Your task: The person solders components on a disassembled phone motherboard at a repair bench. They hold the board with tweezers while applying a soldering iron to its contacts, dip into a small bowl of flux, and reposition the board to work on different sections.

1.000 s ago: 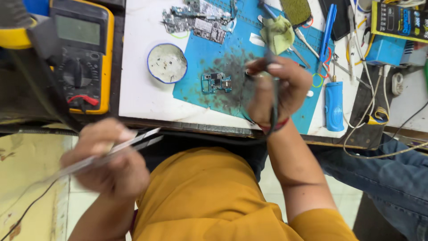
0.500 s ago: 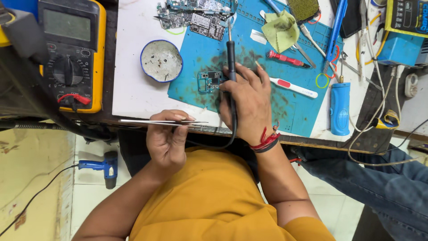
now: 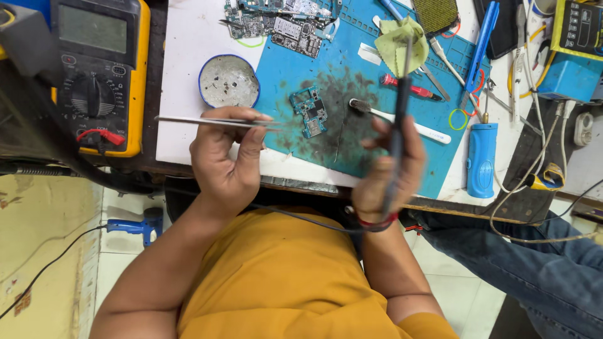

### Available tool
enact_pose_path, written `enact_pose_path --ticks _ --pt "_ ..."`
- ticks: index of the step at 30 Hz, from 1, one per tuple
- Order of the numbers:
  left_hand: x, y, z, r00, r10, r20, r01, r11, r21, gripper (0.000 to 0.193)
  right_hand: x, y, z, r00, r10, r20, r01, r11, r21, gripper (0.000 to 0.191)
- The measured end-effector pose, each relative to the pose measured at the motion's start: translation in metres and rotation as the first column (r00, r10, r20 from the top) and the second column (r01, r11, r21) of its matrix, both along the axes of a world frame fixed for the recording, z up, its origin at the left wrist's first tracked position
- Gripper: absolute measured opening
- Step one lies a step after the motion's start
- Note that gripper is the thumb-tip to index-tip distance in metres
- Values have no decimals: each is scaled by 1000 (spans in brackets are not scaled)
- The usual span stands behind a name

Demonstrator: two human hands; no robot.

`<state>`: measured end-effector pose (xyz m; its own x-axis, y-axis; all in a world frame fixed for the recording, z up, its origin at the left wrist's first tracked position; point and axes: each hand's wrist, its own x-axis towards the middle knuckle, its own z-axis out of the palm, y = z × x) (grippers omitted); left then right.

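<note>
The small circuit board (image 3: 309, 111) lies on the blue mat (image 3: 352, 81), between your two hands and a little past your fingertips. Half a second ago your right hand (image 3: 388, 172) had the soldering iron (image 3: 398, 119) tip down on the board; now it grips the iron lifted off and upright. Your left hand (image 3: 227, 157) pinches the tweezers (image 3: 217, 121) shut, now closer to the board, so you look between touches.

A grey rectangular screen (image 3: 92, 29) is set in the yellow multimeter (image 3: 141, 75), top left; possibly a yellow-framed dark panel (image 3: 581, 28), top right.
</note>
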<state>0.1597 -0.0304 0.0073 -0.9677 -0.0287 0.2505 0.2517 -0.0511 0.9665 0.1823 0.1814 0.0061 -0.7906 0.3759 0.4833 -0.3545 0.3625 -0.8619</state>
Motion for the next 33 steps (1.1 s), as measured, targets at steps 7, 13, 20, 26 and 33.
enact_pose_path --ticks 7,13,20,26,33 --pt "-2 6 -13 994 -72 86 57 984 168 15 12 68 -6 937 -213 -278 110 933 -344 28" --pt "40 7 -38 974 -222 52 208 957 201 17 20 53 -7 978 -89 -186 38 964 -262 41" --pt "60 -9 -42 980 -168 103 136 955 263 15 3 -12 -5 986 145 82 -166 809 564 78" --pt "56 -39 -4 959 -282 17 280 957 69 18 7 -42 9 948 298 109 -314 834 453 82" --pt "84 -77 -10 804 -574 156 590 804 -79 6 16 -49 12 903 430 2 -396 829 394 59"
